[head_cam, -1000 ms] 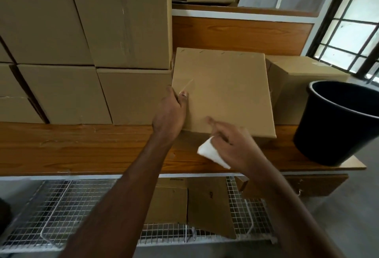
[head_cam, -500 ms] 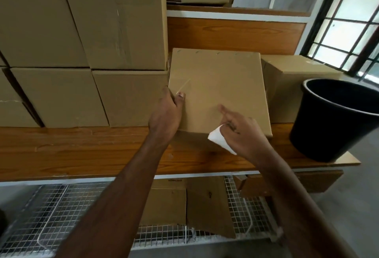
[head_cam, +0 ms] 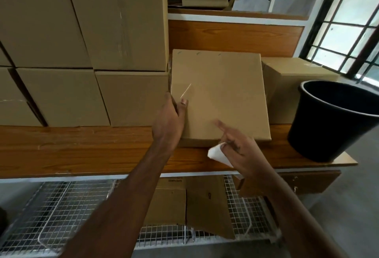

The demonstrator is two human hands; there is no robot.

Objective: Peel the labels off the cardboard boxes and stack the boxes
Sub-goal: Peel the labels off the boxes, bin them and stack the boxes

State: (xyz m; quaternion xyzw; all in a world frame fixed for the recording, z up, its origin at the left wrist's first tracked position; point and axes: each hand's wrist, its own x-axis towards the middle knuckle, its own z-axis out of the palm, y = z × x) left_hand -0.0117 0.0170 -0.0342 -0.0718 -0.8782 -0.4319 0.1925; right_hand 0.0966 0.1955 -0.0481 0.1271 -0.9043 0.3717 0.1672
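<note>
A plain cardboard box point(head_cam: 221, 97) sits on the wooden shelf point(head_cam: 82, 149), its top face bare. My left hand point(head_cam: 170, 120) grips its left front edge, thumb on top and fingers down the side. My right hand point(head_cam: 240, 149) hovers at the box's front edge, index finger stretched over the top, other fingers curled round a peeled white label point(head_cam: 218, 154). Stacked cardboard boxes point(head_cam: 114, 28) fill the shelf to the left, two rows high. Another box point(head_cam: 291, 85) stands behind on the right.
A black bucket point(head_cam: 336, 122) stands at the shelf's right end, close to the box. Below the shelf is a wire rack point(head_cam: 61, 216) with flattened cardboard point(head_cam: 190, 202) leaning in it. A window point(head_cam: 348, 24) is at the upper right.
My right hand with the white label has drawn back slightly toward the box's front edge. My left hand keeps its grip on the box's left edge.
</note>
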